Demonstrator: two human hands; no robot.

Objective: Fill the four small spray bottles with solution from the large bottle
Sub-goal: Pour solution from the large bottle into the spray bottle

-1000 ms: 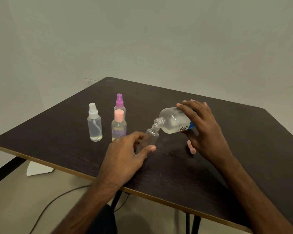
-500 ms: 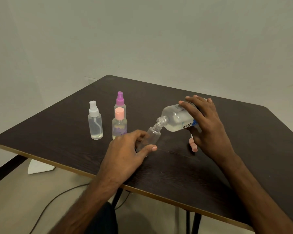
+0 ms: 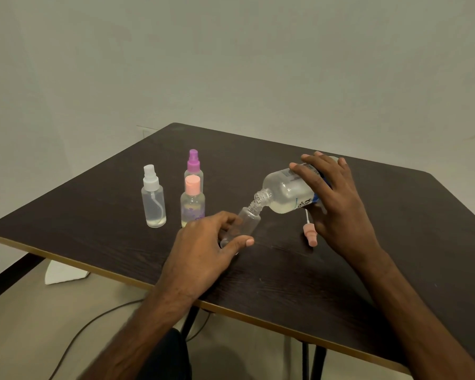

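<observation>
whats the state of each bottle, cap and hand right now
open small bottle: uncapped, tilted
large bottle: uncapped, tipped, mouth at open small bottle's neck
pink spray head: off, lying on table
white-capped bottle: upright, capped
pink-capped bottle: upright, capped
purple-capped bottle: upright, capped
left hand: grips open small bottle
right hand: holds large bottle

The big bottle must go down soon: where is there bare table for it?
Bare: the table to the right of the right hand holding the large bottle, and the far corner behind the purple-capped bottle. Crowded: the middle, where the left hand grips the open small bottle, with the pink spray head nearby.
</observation>
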